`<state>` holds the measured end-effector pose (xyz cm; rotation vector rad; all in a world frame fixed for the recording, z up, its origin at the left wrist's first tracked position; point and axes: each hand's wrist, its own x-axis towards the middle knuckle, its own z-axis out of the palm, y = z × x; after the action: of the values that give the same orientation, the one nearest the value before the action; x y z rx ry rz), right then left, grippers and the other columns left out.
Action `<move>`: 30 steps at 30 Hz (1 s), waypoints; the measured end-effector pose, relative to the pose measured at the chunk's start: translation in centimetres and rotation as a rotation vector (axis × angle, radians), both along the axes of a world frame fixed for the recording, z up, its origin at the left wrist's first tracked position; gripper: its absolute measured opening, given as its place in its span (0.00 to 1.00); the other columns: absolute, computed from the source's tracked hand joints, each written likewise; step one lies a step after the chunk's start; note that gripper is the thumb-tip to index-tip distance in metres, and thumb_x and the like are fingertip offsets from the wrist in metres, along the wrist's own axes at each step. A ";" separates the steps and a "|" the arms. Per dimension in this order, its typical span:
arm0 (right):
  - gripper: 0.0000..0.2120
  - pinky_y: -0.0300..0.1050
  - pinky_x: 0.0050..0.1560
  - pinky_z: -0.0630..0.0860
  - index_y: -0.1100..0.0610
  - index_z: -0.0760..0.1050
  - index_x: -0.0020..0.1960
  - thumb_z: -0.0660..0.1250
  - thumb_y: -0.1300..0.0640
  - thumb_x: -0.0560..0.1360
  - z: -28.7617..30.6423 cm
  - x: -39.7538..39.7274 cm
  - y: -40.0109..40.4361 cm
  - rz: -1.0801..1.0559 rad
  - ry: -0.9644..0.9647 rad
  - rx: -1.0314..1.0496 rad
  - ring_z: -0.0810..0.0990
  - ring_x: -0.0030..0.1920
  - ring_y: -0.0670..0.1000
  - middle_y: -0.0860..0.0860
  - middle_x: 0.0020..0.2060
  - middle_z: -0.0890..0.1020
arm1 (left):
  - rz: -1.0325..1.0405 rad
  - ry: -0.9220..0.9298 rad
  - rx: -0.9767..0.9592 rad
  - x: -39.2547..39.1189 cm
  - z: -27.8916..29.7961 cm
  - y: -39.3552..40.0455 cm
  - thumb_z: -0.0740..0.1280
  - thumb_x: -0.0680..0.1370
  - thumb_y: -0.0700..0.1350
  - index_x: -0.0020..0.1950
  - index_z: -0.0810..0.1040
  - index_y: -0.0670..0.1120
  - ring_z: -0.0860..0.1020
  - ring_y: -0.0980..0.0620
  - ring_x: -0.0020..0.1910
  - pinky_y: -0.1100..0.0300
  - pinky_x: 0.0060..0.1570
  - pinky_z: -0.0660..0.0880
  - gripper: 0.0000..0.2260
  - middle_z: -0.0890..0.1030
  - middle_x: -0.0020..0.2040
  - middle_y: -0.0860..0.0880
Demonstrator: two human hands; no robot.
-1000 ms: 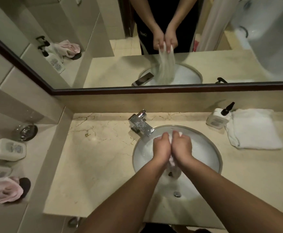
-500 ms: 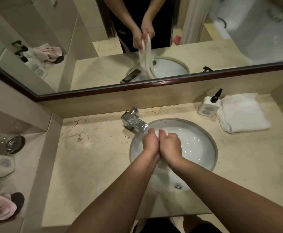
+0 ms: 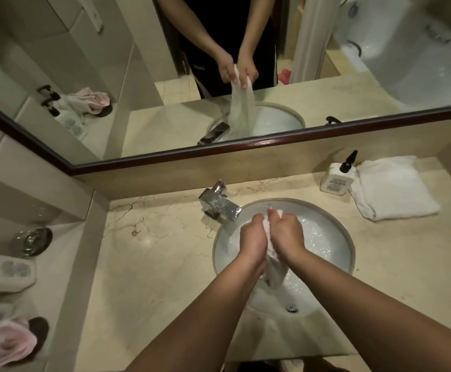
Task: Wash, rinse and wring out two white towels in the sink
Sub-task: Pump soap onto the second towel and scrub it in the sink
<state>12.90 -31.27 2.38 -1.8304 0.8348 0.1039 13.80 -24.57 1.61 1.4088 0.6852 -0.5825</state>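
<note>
A wet white towel (image 3: 274, 273) hangs bunched between both my hands above the round white sink (image 3: 334, 237). My left hand (image 3: 253, 238) grips its upper part from the left, and my right hand (image 3: 286, 233) grips it from the right, knuckles almost touching. The towel's lower end dangles into the basin, and the mirror reflection shows it hanging long. A second white towel (image 3: 396, 187) lies folded and dry-looking on the counter at the back right.
A chrome faucet (image 3: 219, 204) stands at the sink's back left. A white pump bottle (image 3: 337, 177) sits beside the folded towel. On the left ledge are another bottle (image 3: 7, 272), a metal dish (image 3: 32, 240) and a pink cloth (image 3: 4, 342). The mirror runs along the back.
Both hands stay pressed together on the towel over the sink and have worked along it slightly, leaving more cloth hanging below them. The camera view has shifted.
</note>
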 end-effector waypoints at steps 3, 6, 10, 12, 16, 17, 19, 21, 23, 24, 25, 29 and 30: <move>0.20 0.42 0.35 0.71 0.58 0.76 0.35 0.61 0.48 0.81 0.8 -1.4 1.7 0.177 0.019 -0.006 0.79 0.36 0.52 0.54 0.32 0.81 | 0.137 0.062 0.018 0.7 -0.6 1.2 0.58 0.81 0.48 0.34 0.73 0.44 0.76 0.46 0.33 0.58 0.35 0.71 0.18 0.77 0.33 0.44; 0.20 0.44 0.37 0.69 0.59 0.76 0.36 0.61 0.48 0.81 0.3 -1.4 1.7 0.146 0.025 -0.020 0.80 0.39 0.58 0.58 0.35 0.82 | 0.114 0.051 0.029 0.4 -0.6 0.7 0.59 0.80 0.50 0.35 0.72 0.45 0.75 0.46 0.33 0.57 0.37 0.72 0.16 0.75 0.33 0.45; 0.20 0.49 0.44 0.75 0.61 0.77 0.37 0.60 0.49 0.81 -0.2 0.5 0.4 -0.014 0.046 0.036 0.82 0.44 0.62 0.61 0.40 0.83 | 0.002 0.005 0.058 0.1 -0.2 -0.1 0.61 0.79 0.49 0.34 0.75 0.44 0.78 0.46 0.36 0.56 0.40 0.72 0.16 0.79 0.33 0.46; 0.19 0.45 0.38 0.72 0.61 0.78 0.40 0.60 0.49 0.81 -0.1 -0.3 1.2 0.049 0.061 0.044 0.81 0.40 0.58 0.58 0.37 0.83 | 0.044 0.002 0.085 0.8 -0.7 0.4 0.59 0.81 0.47 0.35 0.73 0.45 0.76 0.47 0.33 0.58 0.36 0.71 0.16 0.78 0.33 0.45; 0.20 0.44 0.39 0.70 0.65 0.80 0.44 0.60 0.49 0.81 0.4 -0.8 0.9 0.039 0.066 0.024 0.81 0.43 0.59 0.59 0.39 0.82 | 0.035 0.049 0.081 0.6 -0.5 -0.1 0.58 0.82 0.46 0.37 0.72 0.44 0.75 0.48 0.33 0.59 0.33 0.71 0.15 0.76 0.33 0.45; 0.20 0.46 0.43 0.71 0.64 0.79 0.44 0.60 0.50 0.81 0.3 -0.2 0.2 -0.023 0.060 0.014 0.81 0.46 0.60 0.60 0.41 0.82 | 0.005 0.042 0.075 0.4 -0.7 -0.7 0.59 0.82 0.47 0.37 0.74 0.43 0.77 0.47 0.34 0.59 0.35 0.72 0.15 0.77 0.33 0.45; 0.19 0.49 0.48 0.73 0.61 0.77 0.40 0.60 0.49 0.81 -0.2 0.8 -1.1 -0.118 0.064 0.041 0.81 0.48 0.62 0.62 0.43 0.83 | -0.067 0.013 0.103 0.0 -0.4 -1.8 0.59 0.81 0.47 0.37 0.75 0.43 0.78 0.46 0.35 0.57 0.38 0.72 0.15 0.79 0.34 0.45; 0.19 0.50 0.49 0.75 0.59 0.75 0.37 0.60 0.48 0.80 -0.6 0.6 -1.0 -0.097 0.101 0.061 0.81 0.48 0.63 0.62 0.43 0.83 | -0.058 0.010 0.134 0.3 -0.3 -1.9 0.59 0.82 0.46 0.36 0.74 0.43 0.78 0.45 0.38 0.56 0.41 0.72 0.16 0.78 0.34 0.45; 0.19 0.49 0.47 0.75 0.61 0.77 0.41 0.59 0.47 0.80 -0.9 -0.4 0.0 -0.033 0.128 0.069 0.82 0.47 0.61 0.62 0.43 0.83 | 0.020 0.030 0.162 1.0 -0.9 -1.4 0.58 0.82 0.46 0.36 0.72 0.43 0.77 0.45 0.38 0.56 0.43 0.72 0.16 0.76 0.35 0.45; 0.19 0.47 0.44 0.75 0.61 0.78 0.44 0.59 0.47 0.81 -1.2 -1.0 0.5 -0.004 0.143 0.087 0.82 0.45 0.61 0.61 0.43 0.83 | 0.051 0.054 0.164 1.1 -1.0 -1.1 0.57 0.83 0.46 0.36 0.71 0.43 0.75 0.46 0.36 0.56 0.41 0.71 0.16 0.75 0.34 0.45; 0.19 0.46 0.42 0.74 0.62 0.79 0.46 0.59 0.47 0.81 -1.2 -1.4 0.9 0.014 0.147 0.107 0.82 0.44 0.60 0.60 0.42 0.83 | 0.063 0.080 0.151 1.2 -1.3 -0.9 0.57 0.83 0.46 0.37 0.71 0.43 0.74 0.47 0.34 0.57 0.38 0.70 0.16 0.74 0.34 0.45; 0.22 0.50 0.48 0.77 0.64 0.79 0.46 0.58 0.46 0.81 -1.5 0.1 -0.8 -0.071 0.117 0.072 0.82 0.46 0.62 0.61 0.44 0.83 | 0.026 0.063 0.092 0.7 -1.3 -2.2 0.58 0.82 0.49 0.38 0.74 0.44 0.78 0.45 0.37 0.54 0.43 0.75 0.15 0.78 0.36 0.44; 0.22 0.51 0.50 0.77 0.64 0.79 0.47 0.58 0.46 0.81 -1.6 0.6 -1.5 -0.107 0.114 0.077 0.81 0.49 0.63 0.61 0.45 0.83 | -0.006 0.034 0.091 0.5 -1.2 -2.7 0.59 0.81 0.50 0.38 0.75 0.44 0.79 0.45 0.38 0.52 0.44 0.76 0.16 0.79 0.36 0.44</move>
<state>13.47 -32.82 0.82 -1.7166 0.9930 0.1712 14.32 -27.26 0.40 1.4892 0.7425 -0.5876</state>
